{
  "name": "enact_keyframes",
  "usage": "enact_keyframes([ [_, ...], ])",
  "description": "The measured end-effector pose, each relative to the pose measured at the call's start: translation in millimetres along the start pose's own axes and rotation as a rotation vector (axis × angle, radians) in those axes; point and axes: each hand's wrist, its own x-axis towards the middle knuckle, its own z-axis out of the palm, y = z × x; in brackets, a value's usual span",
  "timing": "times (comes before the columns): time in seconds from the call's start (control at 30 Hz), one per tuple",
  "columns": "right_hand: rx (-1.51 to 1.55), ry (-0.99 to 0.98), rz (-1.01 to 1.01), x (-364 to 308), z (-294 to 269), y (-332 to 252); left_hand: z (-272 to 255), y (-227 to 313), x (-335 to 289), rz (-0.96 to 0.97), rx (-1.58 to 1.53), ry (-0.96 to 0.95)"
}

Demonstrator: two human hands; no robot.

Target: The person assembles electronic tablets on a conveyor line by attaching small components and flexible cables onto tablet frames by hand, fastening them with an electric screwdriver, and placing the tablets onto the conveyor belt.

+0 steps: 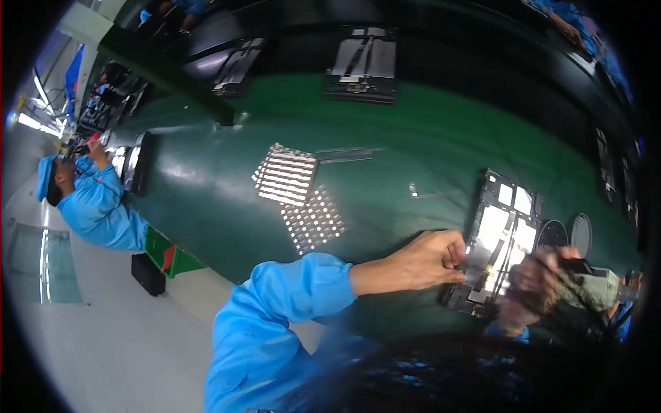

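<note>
An opened tablet (506,237), with silver battery cells and black strips inside a dark frame, lies on the green table at the right. At its left edge is my left hand (430,258), thumb and fingers pressed together; anything between them is too small to make out. My right hand (529,283) is over the tablet's near right part, smeared by motion, so its fingers do not show clearly. Two round dark-faced discs (551,236) stand just beyond it. A pale, box-like object (597,288) sits beside the right hand, partly blurred.
Left of the tablet lie white-striped sheets (288,175), a sheet of small squares (313,219) and clear strips (348,154). More opened tablets (363,65) rest along the dark far side. A green post (165,76) rises from the table. A co-worker in blue (96,199) works at the left.
</note>
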Motion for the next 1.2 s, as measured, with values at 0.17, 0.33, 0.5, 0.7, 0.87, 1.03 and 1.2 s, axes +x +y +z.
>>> enact_keyframes([
  [0.17,-0.288,-0.495,0.004,-44.6,14.9,26.7,2.3,2.3,-3.6,-0.072,-0.048,0.009],
  [0.33,-0.172,-0.483,0.101,-49.2,12.8,30.5,6.9,-13.5,-2.3,0.165,0.006,0.106],
  [0.5,-0.261,-0.593,0.08,-39.0,5.8,35.2,-1.4,-12.3,1.3,0.068,-0.144,0.045],
  [0.7,-0.506,-0.705,-0.02,-33.8,-3.0,32.9,0.3,-8.0,3.3,-0.03,-0.135,0.013],
  [0.87,-0.667,-0.713,-0.084,-36.7,-3.3,25.3,3.8,-2.8,2.9,-0.033,-0.108,0.003],
  [1.03,-0.593,-0.734,-0.012,-32.7,-2.7,31.3,0.2,-3.3,3.2,-0.066,-0.108,0.007],
  [1.2,-0.636,-0.759,-0.044,-32.7,-5.0,31.7,0.7,-3.3,2.3,-0.069,-0.119,0.014],
])
